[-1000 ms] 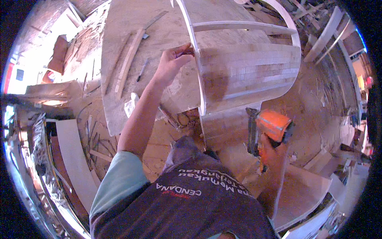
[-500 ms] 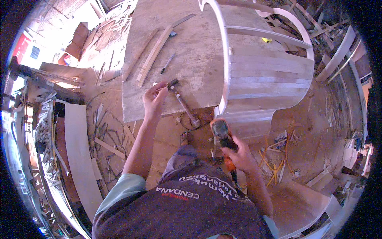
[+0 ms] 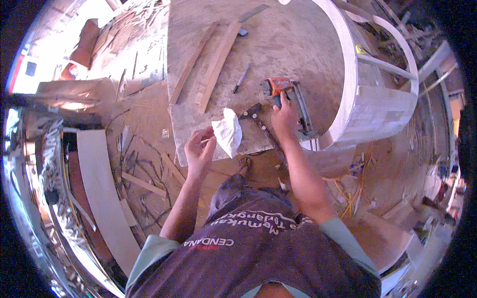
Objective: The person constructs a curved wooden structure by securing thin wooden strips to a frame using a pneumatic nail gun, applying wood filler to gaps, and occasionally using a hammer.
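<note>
In my right hand (image 3: pixel 284 119) is the handle of an orange and black nail gun (image 3: pixel 279 85), which is low over the board or resting on it. My left hand (image 3: pixel 200 149) is closed at the edge of a crumpled white sheet, paper or thin plastic (image 3: pixel 229 133); its fingertips are partly hidden. Between my hands lies a hammer (image 3: pixel 263 126), its near end partly covered by my right forearm. Beyond the white sheet a pen-like marker (image 3: pixel 242 78) rests on the board.
The large flat board (image 3: pixel 298 44) carries long wood strips (image 3: pixel 218 67) on its left. A curved white wooden frame with slatted panel (image 3: pixel 385 107) stands at right, a yellow tape measure (image 3: pixel 361 49) beside it. Wood offcuts (image 3: pixel 144 184) and an orange hose (image 3: pixel 350 196) litter the floor.
My right hand has carried the nail gun forward from beside my body to over the board. The white sheet now shows at my left hand. The view has shifted, moving the frame rightward.
</note>
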A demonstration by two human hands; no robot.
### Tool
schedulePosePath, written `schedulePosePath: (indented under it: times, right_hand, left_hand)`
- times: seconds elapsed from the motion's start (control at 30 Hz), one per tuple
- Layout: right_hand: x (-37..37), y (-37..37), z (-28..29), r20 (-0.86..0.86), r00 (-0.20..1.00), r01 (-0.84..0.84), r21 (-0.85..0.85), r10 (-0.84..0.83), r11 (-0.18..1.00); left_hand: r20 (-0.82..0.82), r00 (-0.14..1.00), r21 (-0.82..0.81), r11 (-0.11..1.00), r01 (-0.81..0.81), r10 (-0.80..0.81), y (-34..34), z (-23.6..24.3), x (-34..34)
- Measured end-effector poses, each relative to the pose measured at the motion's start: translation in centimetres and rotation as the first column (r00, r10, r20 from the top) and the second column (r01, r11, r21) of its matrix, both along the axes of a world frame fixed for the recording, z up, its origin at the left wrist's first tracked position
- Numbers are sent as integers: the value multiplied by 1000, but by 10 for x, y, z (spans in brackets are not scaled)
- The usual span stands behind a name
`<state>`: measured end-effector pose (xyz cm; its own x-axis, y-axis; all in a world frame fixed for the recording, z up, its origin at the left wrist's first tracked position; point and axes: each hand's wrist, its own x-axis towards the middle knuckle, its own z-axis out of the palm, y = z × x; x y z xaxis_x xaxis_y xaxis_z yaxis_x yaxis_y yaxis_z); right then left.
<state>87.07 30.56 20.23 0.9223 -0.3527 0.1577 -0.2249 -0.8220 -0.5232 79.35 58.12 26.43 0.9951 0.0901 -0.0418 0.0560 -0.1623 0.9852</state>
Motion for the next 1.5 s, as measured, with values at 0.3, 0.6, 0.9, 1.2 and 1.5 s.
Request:
schedulePosePath:
  times: [0.3, 0.6, 0.9, 1.2, 1.5]
  right_hand:
    - [-39, 29, -33, -179, 922, -375, -195, 343, 906]
    - [-29, 22, 0, -311, 899, -266, 175, 309, 948]
    - [-148, -56, 86, -38, 994, -71, 528, 107, 846]
    - [-123, -135, 136, 433, 831, 242, 285, -350, 927]
    - [-96, -137, 147, 459, 863, 203, 63, -209, 977]
  left_hand:
    - [53, 994, -105, 990, -92, 98, 10, 4, 59]
    - [266, 964, -128, 991, 37, -2, -42, 59, 135]
    - [146, 965, -81, 970, 231, -218, -152, 95, 156]
    - [-44, 828, -250, 808, 533, -560, -303, 116, 156]
    - [-41, 740, -99, 740, 665, -671, -323, 122, 167]
